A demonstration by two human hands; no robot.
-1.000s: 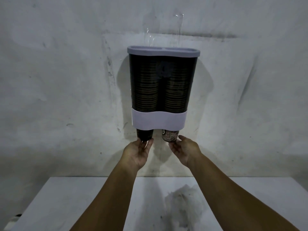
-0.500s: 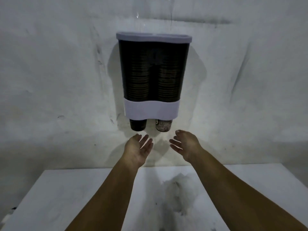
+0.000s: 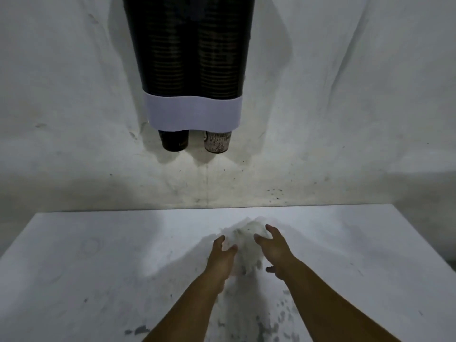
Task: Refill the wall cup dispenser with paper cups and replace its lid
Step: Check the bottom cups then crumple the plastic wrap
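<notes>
Nearest the camera, two bare forearms reach out over the white tabletop (image 3: pixel 74 280). The left hand (image 3: pixel 220 257) and the right hand (image 3: pixel 276 253) hang just above it, palms turned toward each other, fingers spread and loosely curled; each grip is open and empty. Between them lies a bright, blurred white patch (image 3: pixel 246 245) on the surface; whether it is worn paint, glare or a soft object cannot be told, and neither hand clearly closes on it.

Beyond the hands, on the wall (image 3: pixel 74 95) well above the tabletop's back edge, hangs the twin-tube cup dispenser (image 3: pixel 190 58). Both dark tubes look packed with stacked paper cups down to the pale collar (image 3: pixel 195 113). Below the collar a black cup (image 3: pixel 174 140) pokes out under one tube and a printed cup (image 3: pixel 217 141) just beside it under the other. The dispenser's top is cut off by the frame, so the lid is not in view.

Judging by the full tubes, the refill seems done. The risk from here is an unseated lid going unchecked, since the hands are well away from the dispenser. A careless upward reach could also knock the protruding cups and drag extras out.
</notes>
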